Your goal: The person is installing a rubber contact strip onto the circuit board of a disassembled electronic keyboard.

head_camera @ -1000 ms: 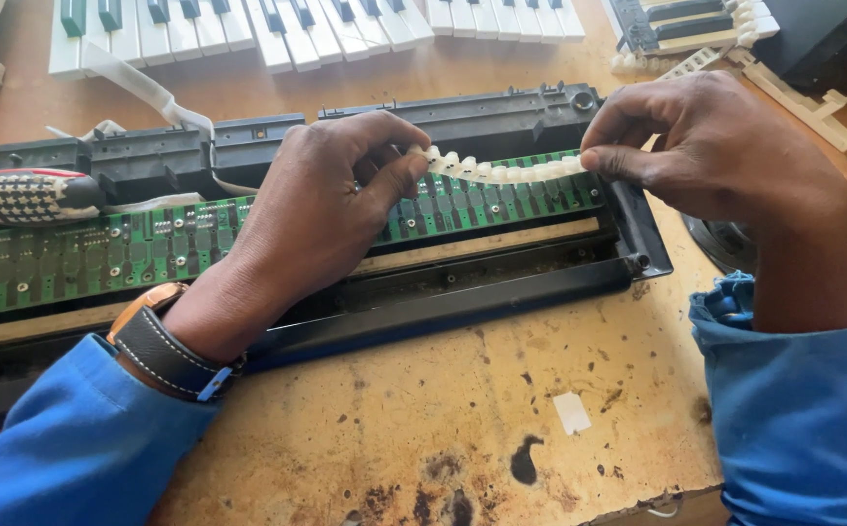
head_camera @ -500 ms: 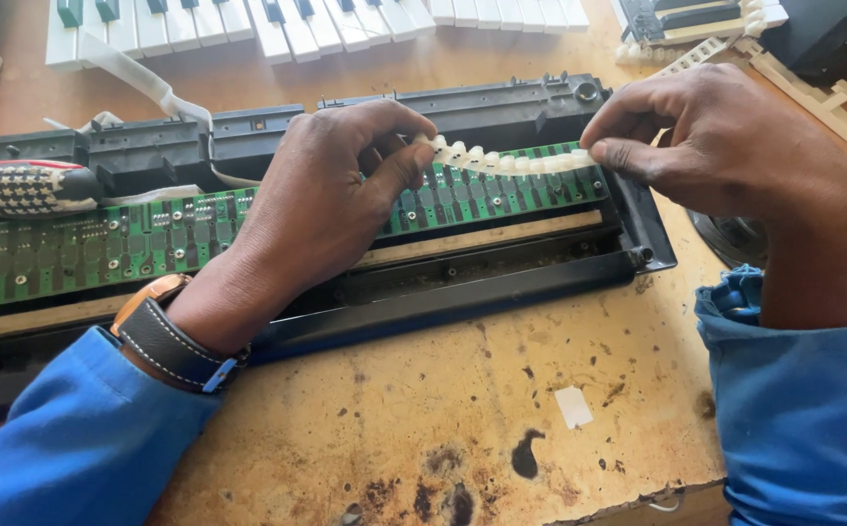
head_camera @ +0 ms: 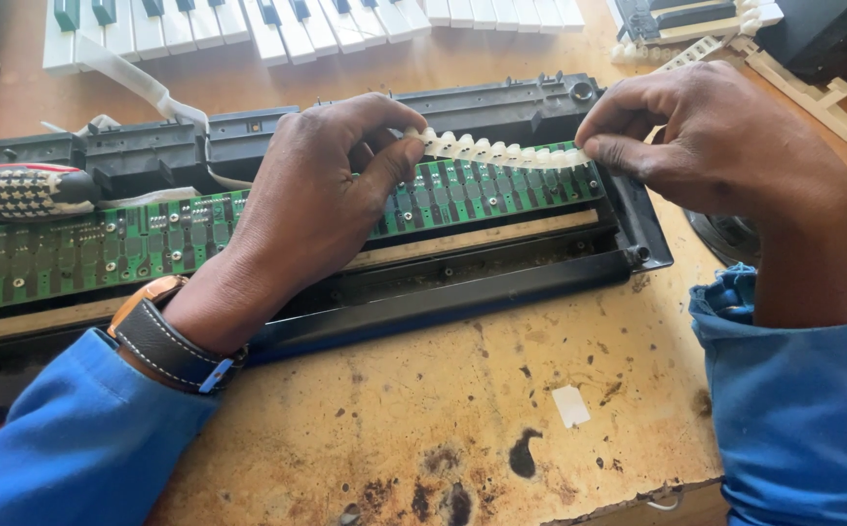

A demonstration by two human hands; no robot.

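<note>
A pale rubber contact strip (head_camera: 501,151) is stretched just above the green circuit board (head_camera: 82,248) of an opened keyboard. My left hand (head_camera: 316,195) pinches the strip's left end between thumb and fingers. My right hand (head_camera: 725,136) pinches its right end. The board lies in a long black chassis (head_camera: 501,282) across the worn wooden table (head_camera: 423,429). Both wrists wear blue sleeves, and the left one carries a watch with a dark strap.
A screwdriver with a striped, starred handle (head_camera: 19,190) lies on the chassis at left. Rows of white and black keys (head_camera: 297,24) sit at the far edge. Loose white plastic key parts (head_camera: 725,44) and a dark object lie at the upper right.
Both hands hold the strip as before; its position barely shifts, with the hands lifted very slightly off the board.
</note>
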